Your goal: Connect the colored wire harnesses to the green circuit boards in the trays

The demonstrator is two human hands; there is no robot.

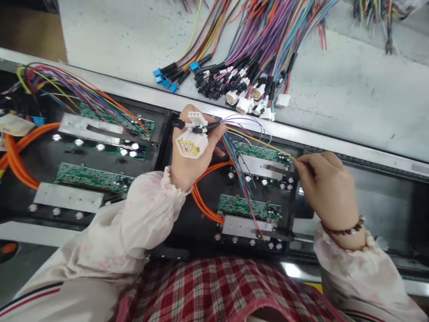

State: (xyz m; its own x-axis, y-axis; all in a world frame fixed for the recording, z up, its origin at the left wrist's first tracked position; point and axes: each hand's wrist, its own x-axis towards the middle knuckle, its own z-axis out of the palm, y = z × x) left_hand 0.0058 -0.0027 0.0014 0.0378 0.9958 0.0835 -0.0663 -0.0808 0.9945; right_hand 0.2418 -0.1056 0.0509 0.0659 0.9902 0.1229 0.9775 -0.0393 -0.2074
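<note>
A white connector [191, 144] and its wire harness [239, 129] are held against the palm of the left hand [194, 150], fingers curled behind, above a circuit board [259, 154] in a black housing [201, 232]. A yellow wire [264, 143] from the harness is pinched narrowly at its end by the right hand [326, 188]. An orange cable [206, 201] is seen below, and bundled harnesses [254, 62] are laid out on a grey bench [335, 76] beyond.

white plug harness [194, 143], trailing colored wires [244, 143]
</note>
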